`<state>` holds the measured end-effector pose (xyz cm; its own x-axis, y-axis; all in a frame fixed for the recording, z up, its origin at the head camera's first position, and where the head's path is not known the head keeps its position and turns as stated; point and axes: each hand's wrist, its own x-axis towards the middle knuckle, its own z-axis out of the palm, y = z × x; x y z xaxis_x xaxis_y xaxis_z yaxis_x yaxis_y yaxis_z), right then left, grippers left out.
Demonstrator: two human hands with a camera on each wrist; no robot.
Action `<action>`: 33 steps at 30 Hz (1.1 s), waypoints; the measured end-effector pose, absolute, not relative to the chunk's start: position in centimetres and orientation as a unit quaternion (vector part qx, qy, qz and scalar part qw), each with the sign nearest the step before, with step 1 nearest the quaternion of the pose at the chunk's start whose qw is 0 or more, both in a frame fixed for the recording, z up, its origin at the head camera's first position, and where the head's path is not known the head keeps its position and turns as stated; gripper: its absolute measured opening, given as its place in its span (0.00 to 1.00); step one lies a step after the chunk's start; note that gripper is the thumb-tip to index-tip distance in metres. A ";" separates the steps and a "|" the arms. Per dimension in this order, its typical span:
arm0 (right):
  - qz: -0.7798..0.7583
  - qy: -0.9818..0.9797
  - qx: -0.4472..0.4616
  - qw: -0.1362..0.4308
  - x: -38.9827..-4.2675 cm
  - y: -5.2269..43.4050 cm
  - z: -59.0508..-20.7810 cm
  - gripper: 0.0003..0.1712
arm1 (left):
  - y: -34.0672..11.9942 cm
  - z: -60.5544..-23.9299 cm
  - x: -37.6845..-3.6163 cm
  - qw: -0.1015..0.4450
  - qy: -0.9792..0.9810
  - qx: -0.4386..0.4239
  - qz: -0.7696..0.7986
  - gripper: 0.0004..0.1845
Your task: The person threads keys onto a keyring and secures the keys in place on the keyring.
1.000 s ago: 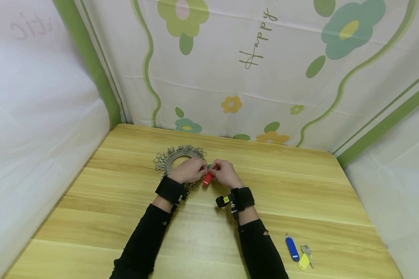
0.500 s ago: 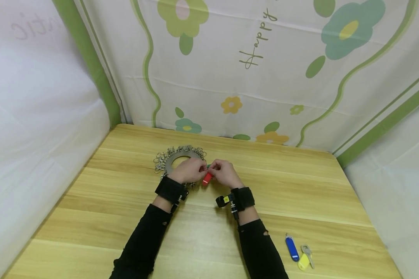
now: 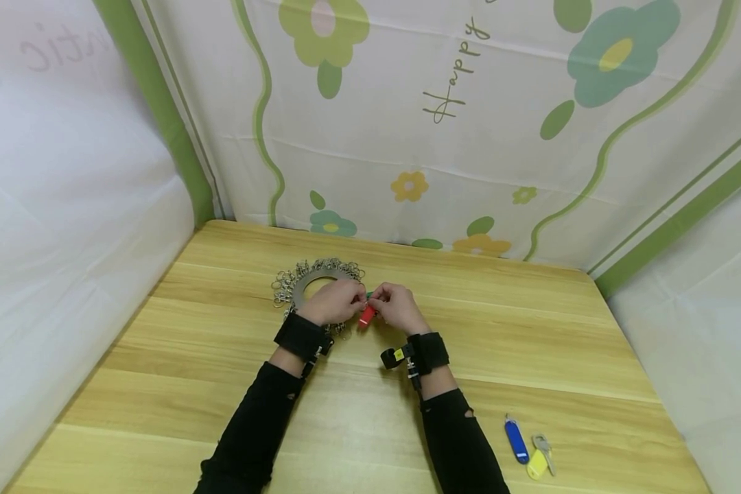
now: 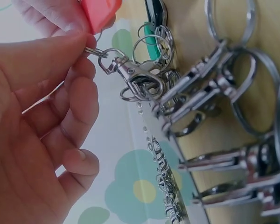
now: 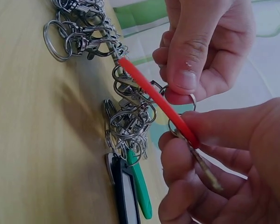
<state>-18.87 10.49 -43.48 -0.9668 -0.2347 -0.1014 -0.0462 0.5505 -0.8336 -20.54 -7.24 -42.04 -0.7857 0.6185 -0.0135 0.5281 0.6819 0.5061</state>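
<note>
Two hands meet near the desk (image 3: 531, 357) middle, beside one metal disc (image 3: 305, 285) ringed with many snap hooks. One flat red key tag (image 5: 158, 102) is pinched in the right hand (image 3: 395, 307); the left hand (image 3: 336, 300) pinches one snap hook (image 4: 130, 74). Three more tags, blue (image 3: 515, 439), yellow (image 3: 536, 464) and green (image 5: 140, 184), lie on the desk.
</note>
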 end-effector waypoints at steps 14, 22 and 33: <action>-0.472 0.867 -0.105 0.119 -18.9 10.6 -43.2 0.04 | -7.1 -41.8 -20.4 0.091 0.920 0.304 0.231 0.12; -0.472 0.859 -0.123 0.156 -18.7 10.8 -43.4 0.04 | -7.1 -42.2 -20.4 0.101 0.916 0.303 0.243 0.11; -0.428 0.875 -0.152 0.166 -18.5 10.7 -43.1 0.02 | -6.7 -42.2 -20.1 0.106 0.919 0.304 0.226 0.16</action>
<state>-18.48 10.66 -43.13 -0.8984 -0.4086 -0.1611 -0.1239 0.5878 -0.7995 -20.14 -6.74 -42.23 -0.7927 0.6070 -0.0571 0.5111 0.7127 0.4805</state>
